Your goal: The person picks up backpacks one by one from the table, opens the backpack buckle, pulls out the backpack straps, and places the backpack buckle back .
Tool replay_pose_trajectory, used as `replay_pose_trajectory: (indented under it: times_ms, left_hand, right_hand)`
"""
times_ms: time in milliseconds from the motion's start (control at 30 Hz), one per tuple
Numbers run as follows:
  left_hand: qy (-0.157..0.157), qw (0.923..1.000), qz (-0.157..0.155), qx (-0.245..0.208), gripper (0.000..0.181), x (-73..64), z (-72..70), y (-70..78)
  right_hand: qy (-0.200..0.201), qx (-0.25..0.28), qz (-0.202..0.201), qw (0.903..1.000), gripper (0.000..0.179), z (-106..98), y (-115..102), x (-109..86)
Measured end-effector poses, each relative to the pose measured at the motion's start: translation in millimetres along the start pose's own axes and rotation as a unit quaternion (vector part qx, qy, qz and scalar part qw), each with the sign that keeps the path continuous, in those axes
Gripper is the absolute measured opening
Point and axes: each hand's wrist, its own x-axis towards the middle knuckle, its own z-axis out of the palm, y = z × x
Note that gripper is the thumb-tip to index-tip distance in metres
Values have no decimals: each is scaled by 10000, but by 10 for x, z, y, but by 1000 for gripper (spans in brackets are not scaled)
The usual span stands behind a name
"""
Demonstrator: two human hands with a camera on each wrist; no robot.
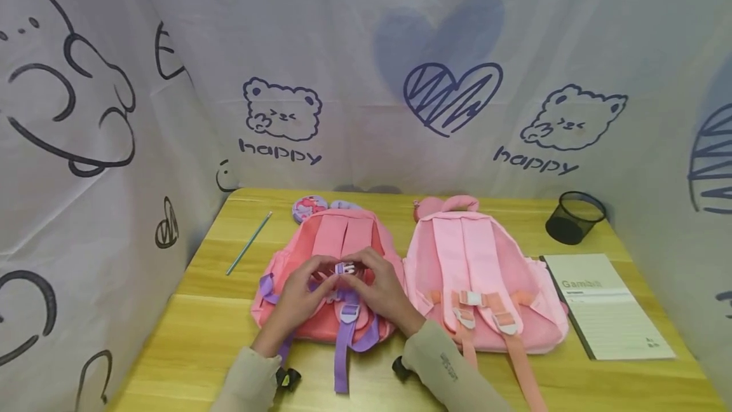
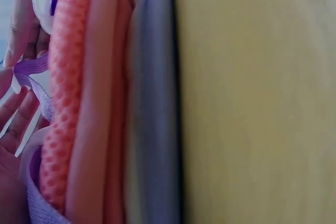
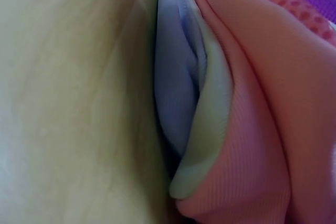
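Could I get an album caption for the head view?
Left hand and right hand pinch a white buckle over a coral backpack, beside a pink backpack.

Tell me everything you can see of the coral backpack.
The coral backpack lies on the wooden table, padded shoulder straps facing up, dimpled mesh-like fabric showing. It has purple webbing and a plastic-looking white buckle, pinched between the left hand and right hand. The light pink backpack lies alongside.

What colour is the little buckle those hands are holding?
The buckle is white; it shows best in the head view.
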Motion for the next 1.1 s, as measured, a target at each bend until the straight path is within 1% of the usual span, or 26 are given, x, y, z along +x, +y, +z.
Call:
replay_pose_trajectory:
  times_ms: [67, 133, 233, 333, 400, 600, 733, 867, 1100]
  left_hand:
    - [57, 10000, 57, 12, 24, -5, 1, -23]
    - [113, 9999, 23, -68, 22, -16, 8, -55]
    - [240, 9984, -306, -415, 20, -40, 16, -107]
    - [374, 9928, -713, -885, 19, -58, 11, -149]
    - [411, 9902, -809, -1059, 19, -65, 8, -171]
    - [270, 9886, -863, -1204, 20, -62, 4, -203]
    - [236, 9870, -920, -1298, 20, -61, 2, -199]
    - [196, 9873, -900, -1294, 19, -59, 1, -200]
    - [194, 9884, -921, -1188, 19, -62, 7, -188]
  right_hand:
    - [11, -10, -78, 10000, 27, 17, 8, 6]
    - [-4, -58, -75, 10000, 29, 30, 13, 11]
    - [-62, -182, 64, 9998, 33, 44, 21, 7]
    - [-127, -287, 257, 9992, 35, 54, 25, -5]
    - [-168, -329, 359, 9987, 33, 58, 31, -16]
    - [-194, -513, 534, 9971, 25, 55, 34, -27]
    - [-208, -557, 605, 9964, 24, 48, 32, -22]
    - [-214, -565, 619, 9963, 23, 44, 36, -18]
    - [-194, -577, 506, 9969, 21, 36, 44, -22]
